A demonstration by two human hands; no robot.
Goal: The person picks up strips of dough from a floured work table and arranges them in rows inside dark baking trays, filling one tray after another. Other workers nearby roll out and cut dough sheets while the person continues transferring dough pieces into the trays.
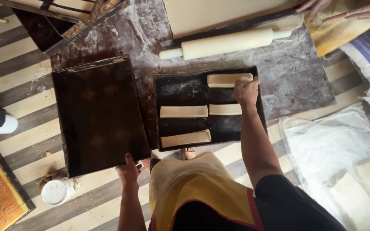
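- Seen from above, a person's right hand (246,91) reaches into a dark baking tray (172,92) on a floured table (296,77), fingers curled down at the right end of a pale dough strip (229,80) in the tray's far right corner; the hand touches the strip, though whether it grips it cannot be told.
- That dough strip lies flat with its long axis running left to right, along the tray's far wall.
- Three more dough strips rest in the same tray, all pointing left to right: one just near the hand (225,109), one at mid-left (183,111), one at the near edge (186,139), slightly tilted.
- The left hand (129,170) closes over the near rim of a second, empty dark tray (99,115) just left of the first, thumb on top.
- A rolling pin (225,43) lies on the far side of the table, beside a sheet of dough (219,13).
- Another person's hands (343,8) work at the far right.
- A white tub (56,192) sits on the striped floor, near left.
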